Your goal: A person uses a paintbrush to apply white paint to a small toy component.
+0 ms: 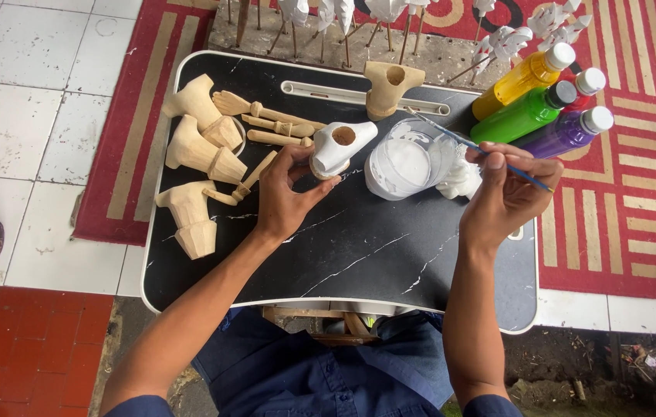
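Head camera looks steeply down, close over the black tray table (359, 255).

two bare forearms run up from the lower edge to the left hand (285, 193) and right hand (502, 193), with no rings, watch or gloves. dark navy-blue short sleeves show at both upper arms, and matching navy cloth covers the lap.
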